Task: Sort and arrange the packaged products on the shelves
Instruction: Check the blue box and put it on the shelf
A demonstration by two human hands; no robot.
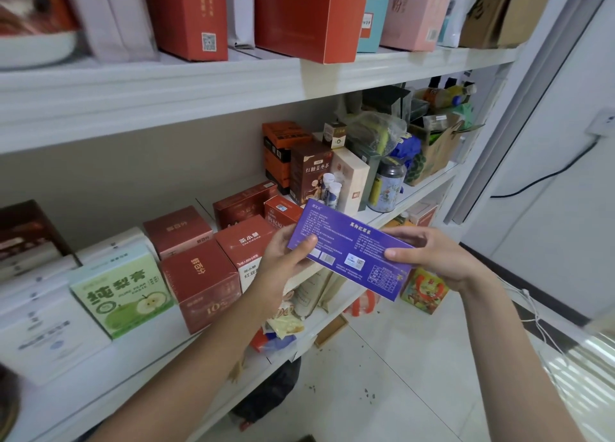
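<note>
1. Middle shelf (139, 361): carries the packaged stock. It lies ahead of and to the left of both hands.
2. Red boxes (203, 285): stand in a block at the shelf front, just left of the left hand. A tall brown box (311, 175) stands farther back, beyond the held item.
3. Purple box (349, 248): a flat, long carton held in the air in front of the shelf edge, touching no shelf. The printed face is toward the camera. Its long axis runs from one hand to the other, roughly along the shelf front.
4. Left hand (286, 258): curled round the left end, thumb on the printed face, fingers beneath. This hand is the nearer one to the shelf and the red boxes.
5. Right hand (429, 255): grips the right end, thumb on the face. It stands out over the floor, farther from the shelf.
6. Judgement: placement calls for travel forward and left, left end leading. Any free slot directly behind the carton is hidden.
</note>
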